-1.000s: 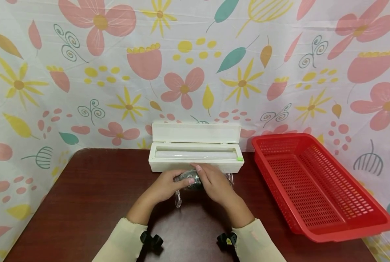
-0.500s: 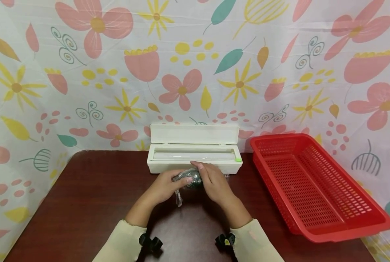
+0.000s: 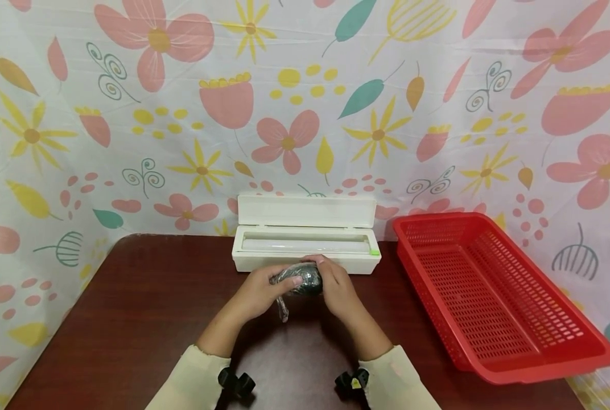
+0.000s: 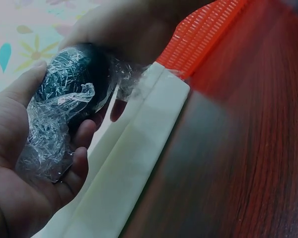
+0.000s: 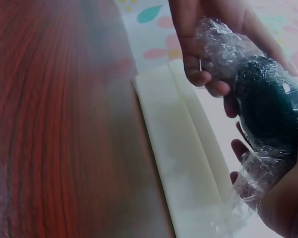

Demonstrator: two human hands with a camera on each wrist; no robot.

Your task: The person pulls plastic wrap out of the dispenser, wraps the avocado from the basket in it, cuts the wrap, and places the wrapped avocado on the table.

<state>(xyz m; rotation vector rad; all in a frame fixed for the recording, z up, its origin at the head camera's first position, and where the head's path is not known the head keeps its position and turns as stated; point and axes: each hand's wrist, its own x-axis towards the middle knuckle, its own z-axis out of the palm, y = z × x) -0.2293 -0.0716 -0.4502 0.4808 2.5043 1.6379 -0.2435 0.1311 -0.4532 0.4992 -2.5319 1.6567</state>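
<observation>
A dark, smooth oval object (image 3: 307,280) wrapped in crinkled cling film (image 4: 48,131) is held between both hands, in front of a white box. My left hand (image 3: 258,293) grips its left end, thumb lying across the top and fingers curled underneath. A twisted tail of film (image 3: 283,310) dangles below that thumb. At the other end my right hand (image 3: 339,289) curls round the object and its bunched film; in the right wrist view its fingertips (image 5: 238,148) show past the far side. Both wrist views show loose film gathered at each end of the dark object.
Just behind the hands stands the white cling film box (image 3: 305,263), its lid (image 3: 306,212) raised and a film roll (image 3: 305,245) inside. A red perforated basket (image 3: 527,373) sits at the right of the brown table (image 3: 146,302). A flower-printed cloth (image 3: 289,68) hangs behind.
My right hand has shifted slightly to the right along the object, so more of its dark surface shows. The film end that stuck out past the right hand is no longer visible.
</observation>
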